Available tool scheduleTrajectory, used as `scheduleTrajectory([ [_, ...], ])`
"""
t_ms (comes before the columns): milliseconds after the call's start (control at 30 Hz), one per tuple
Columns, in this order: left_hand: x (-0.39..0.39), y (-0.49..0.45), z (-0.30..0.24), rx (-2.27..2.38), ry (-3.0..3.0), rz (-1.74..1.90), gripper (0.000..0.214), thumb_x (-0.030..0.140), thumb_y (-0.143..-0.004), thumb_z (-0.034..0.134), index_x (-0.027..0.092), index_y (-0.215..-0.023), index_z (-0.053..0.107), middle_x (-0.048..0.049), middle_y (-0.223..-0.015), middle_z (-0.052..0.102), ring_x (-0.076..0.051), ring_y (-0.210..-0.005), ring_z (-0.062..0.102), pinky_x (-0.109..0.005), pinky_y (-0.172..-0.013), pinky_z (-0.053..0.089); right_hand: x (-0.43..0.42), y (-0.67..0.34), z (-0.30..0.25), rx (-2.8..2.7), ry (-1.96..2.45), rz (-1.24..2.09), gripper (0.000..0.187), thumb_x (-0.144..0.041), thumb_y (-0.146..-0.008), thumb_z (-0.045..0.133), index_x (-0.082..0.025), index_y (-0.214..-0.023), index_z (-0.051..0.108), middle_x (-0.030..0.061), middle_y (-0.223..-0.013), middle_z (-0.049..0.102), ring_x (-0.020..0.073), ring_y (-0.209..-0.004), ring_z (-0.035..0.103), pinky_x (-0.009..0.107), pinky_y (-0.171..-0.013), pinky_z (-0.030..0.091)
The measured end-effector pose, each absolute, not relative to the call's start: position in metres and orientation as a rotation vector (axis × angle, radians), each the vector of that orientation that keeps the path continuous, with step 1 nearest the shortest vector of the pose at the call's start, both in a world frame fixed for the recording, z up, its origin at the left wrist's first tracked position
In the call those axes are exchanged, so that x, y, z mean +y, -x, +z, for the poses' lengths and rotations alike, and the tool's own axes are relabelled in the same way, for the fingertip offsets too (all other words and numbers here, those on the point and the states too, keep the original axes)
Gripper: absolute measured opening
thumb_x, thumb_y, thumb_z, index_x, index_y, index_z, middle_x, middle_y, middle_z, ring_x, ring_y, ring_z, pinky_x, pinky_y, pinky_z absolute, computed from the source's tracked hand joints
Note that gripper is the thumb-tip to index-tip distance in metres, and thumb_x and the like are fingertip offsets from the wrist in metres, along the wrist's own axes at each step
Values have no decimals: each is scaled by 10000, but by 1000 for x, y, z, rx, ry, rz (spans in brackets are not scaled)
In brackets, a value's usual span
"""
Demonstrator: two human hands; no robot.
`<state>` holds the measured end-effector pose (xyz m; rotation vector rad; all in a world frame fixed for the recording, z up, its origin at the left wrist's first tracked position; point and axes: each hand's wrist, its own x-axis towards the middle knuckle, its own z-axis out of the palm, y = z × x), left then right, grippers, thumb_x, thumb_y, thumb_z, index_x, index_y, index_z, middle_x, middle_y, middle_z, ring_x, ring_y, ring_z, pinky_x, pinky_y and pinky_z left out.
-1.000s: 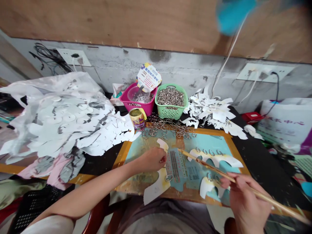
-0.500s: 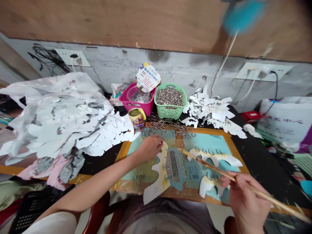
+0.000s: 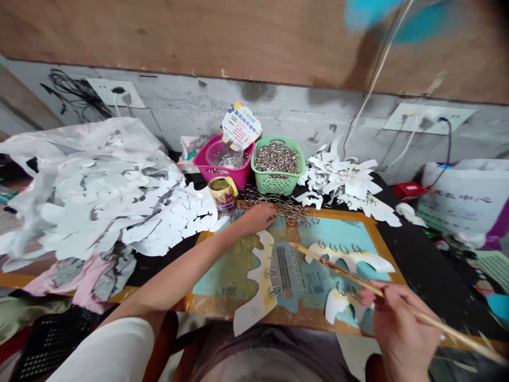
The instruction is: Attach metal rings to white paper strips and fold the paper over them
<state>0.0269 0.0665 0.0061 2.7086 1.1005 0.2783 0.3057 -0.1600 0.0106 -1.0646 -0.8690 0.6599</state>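
Observation:
My left hand [image 3: 260,216] is over the near edge of a pile of loose oval metal rings [image 3: 296,211], its fingertips bunched together among them. Whether a ring is between those fingers cannot be made out. A long thin bamboo stick [image 3: 345,271] is gripped in my right hand [image 3: 403,323], its yellowed tip pointing left above the board. Below my left hand lies a white scalloped cut-out strip [image 3: 260,289] with yellow smears and two rings on its right edge. Another white strip [image 3: 358,258], with several rings along its top, and a smaller cut-out [image 3: 336,306] lie near the stick.
An open can [image 3: 223,195] stands before a pink basket [image 3: 236,175] and a green basket [image 3: 278,183] full of rings. White cut-outs [image 3: 103,185] heap up at left, and more cut-outs [image 3: 338,172] at right. A tape-edged board [image 3: 369,225] covers the work area.
My left hand has moved forward from the top of the near white strip to the ring pile. My right hand and the stick stay almost where they were.

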Motion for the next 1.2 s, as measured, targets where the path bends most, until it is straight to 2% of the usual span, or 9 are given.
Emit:
scheduleTrajectory([
  [100,72,-39,1,1099,-2723,273,188,220,-938,580,140,-1056,703,-98,-1063,669,-208,-973,641,-293,-869,491,-159,-303,10,-852,1056,691,96,-233,-819,733,-162,-872,769,64,-702,732,193,-539,656,327,-528,536],
  [200,77,-53,-3,1077,-2739,245,168,269,-916,624,147,-996,708,-87,-1019,663,-208,-920,637,-293,-822,499,-159,-304,10,-850,1055,686,97,-234,-808,741,-159,-862,771,67,-708,737,193,-535,654,328,-527,535],
  [367,72,-63,-1,1056,-2768,257,224,160,-952,477,139,-862,681,-100,-992,638,-198,-848,607,-307,-779,487,-162,-308,11,-825,1089,636,114,-251,-788,757,-157,-849,773,61,-670,728,197,-506,641,344,-517,529],
  [467,61,-55,3,1017,-2769,294,221,171,-967,451,137,-901,659,-116,-1049,623,-201,-848,601,-312,-768,479,-162,-309,12,-824,1090,617,123,-265,-784,765,-156,-840,772,61,-648,719,200,-497,636,345,-506,522],
  [633,31,-25,11,855,-2755,293,192,220,-1001,467,183,-962,652,-42,-911,659,-163,-816,623,-250,-720,450,-160,-309,12,-836,1067,631,103,-247,-795,747,-162,-848,774,66,-662,721,199,-498,635,343,-499,522],
  [767,7,-5,16,750,-2745,295,198,243,-1020,462,186,-979,647,-35,-910,680,-150,-832,642,-235,-730,452,-158,-309,10,-840,1053,649,99,-256,-798,744,-174,-848,768,70,-672,721,202,-503,635,343,-498,514],
  [900,-8,4,16,610,-2842,346,178,201,-1014,458,165,-995,631,-71,-944,691,-182,-892,644,-274,-790,465,-158,-308,9,-863,1059,652,97,-261,-815,731,-179,-855,765,69,-681,717,210,-521,637,348,-506,510],
  [1033,-14,7,11,470,-3021,348,189,98,-982,435,156,-964,614,-77,-898,670,-191,-849,622,-303,-773,469,-159,-308,10,-866,1059,644,98,-263,-817,734,-174,-846,765,67,-678,719,194,-504,634,339,-513,520],
  [1200,-15,11,6,368,-3098,377,138,72,-941,516,171,-973,607,-74,-910,662,-191,-842,605,-313,-774,471,-160,-307,11,-855,1067,634,124,-261,-808,746,-150,-856,772,76,-672,723,189,-491,635,343,-510,529],
])
